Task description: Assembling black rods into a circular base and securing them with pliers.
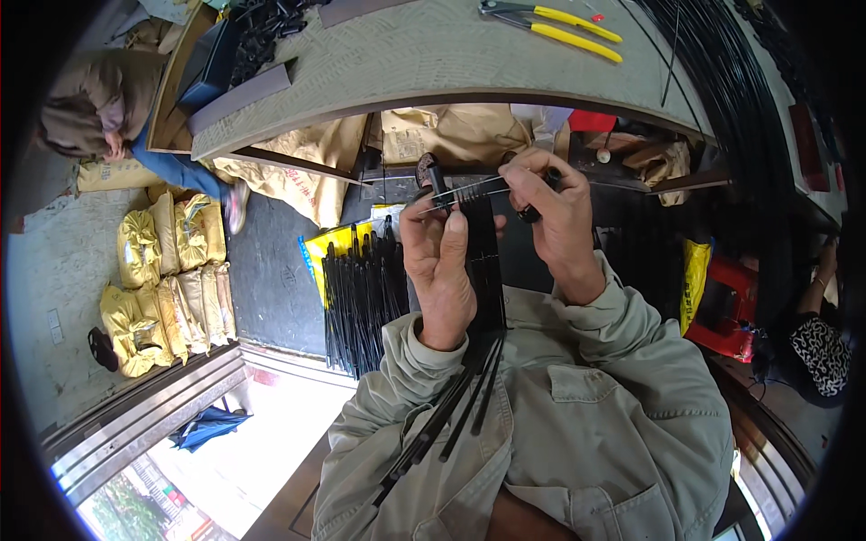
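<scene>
The left hand (439,261) grips a bundle of long thin black metal rods (487,270). At its two o'clock, the right hand (557,216) pinches a thin silver wire (460,191) across the bundle's top.

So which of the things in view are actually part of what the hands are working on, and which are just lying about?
In hand:
- bundle of thin black rods, gripped by the left hand
- thin metal wire, pinched by the right hand
- stack of matching black rods beside the left hand

Lying about:
- yellow-handled pliers on the grey tabletop
- yellow sacks
- red box
</scene>
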{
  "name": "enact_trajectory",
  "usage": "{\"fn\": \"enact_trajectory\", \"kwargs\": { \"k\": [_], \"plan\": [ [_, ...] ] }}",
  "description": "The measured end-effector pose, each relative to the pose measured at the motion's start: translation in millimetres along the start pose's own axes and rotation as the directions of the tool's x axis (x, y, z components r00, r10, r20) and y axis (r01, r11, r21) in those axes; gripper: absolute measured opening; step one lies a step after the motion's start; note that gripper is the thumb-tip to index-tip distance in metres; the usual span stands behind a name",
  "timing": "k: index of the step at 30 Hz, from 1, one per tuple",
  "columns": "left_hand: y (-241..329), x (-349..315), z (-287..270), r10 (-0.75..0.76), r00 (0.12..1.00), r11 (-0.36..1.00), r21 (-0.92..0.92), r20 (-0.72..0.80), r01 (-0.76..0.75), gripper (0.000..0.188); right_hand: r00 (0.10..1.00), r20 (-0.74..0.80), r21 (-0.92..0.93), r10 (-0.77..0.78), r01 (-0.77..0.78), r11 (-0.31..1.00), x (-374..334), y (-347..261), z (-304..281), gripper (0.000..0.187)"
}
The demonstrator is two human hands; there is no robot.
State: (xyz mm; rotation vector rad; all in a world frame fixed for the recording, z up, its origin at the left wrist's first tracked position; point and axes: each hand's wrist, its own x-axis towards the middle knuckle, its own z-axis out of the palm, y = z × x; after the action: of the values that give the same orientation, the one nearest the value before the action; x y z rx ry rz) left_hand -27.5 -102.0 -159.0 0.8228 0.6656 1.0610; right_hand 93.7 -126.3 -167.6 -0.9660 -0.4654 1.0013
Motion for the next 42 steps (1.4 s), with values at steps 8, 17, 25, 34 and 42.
{"fn": "enact_trajectory", "kwargs": {
  "k": [8, 17, 25, 34, 42],
  "plan": [
    [-2, 3, -4, 0.021, 1.000, 1.000, -0.019, -0.014, -0.021, 0.024, 0.991, 0.082, -0.208, -0.106, 0.121, 0.971, -7, 2, 8, 0.015],
    [32, 23, -30, -0.164, 0.982, 0.985, 0.064, 0.095, 0.158, 0.020, 0.967, 0.250, -0.241, 0.051, 0.011, 0.970, -13, 9, 10, 0.009],
    [40, 19, -37, -0.102, 0.987, 0.957, 0.284, 0.128, 0.062, 0.018, 0.978, 0.200, -0.364, 0.058, 0.019, 0.931, -24, 1, 21, 0.012],
    [23, 9, -26, -0.046, 0.999, 0.991, 0.122, -0.022, 0.048, 0.023, 0.973, 0.222, -0.301, -0.060, 0.127, 0.945, -21, 15, 23, 0.016],
    [6, 8, -30, 0.085, 0.994, 0.996, -0.001, 0.069, -0.085, 0.023, 0.952, 0.279, -0.266, 0.127, -0.051, 0.963, -14, 10, 14, 0.013]
  ]
}}
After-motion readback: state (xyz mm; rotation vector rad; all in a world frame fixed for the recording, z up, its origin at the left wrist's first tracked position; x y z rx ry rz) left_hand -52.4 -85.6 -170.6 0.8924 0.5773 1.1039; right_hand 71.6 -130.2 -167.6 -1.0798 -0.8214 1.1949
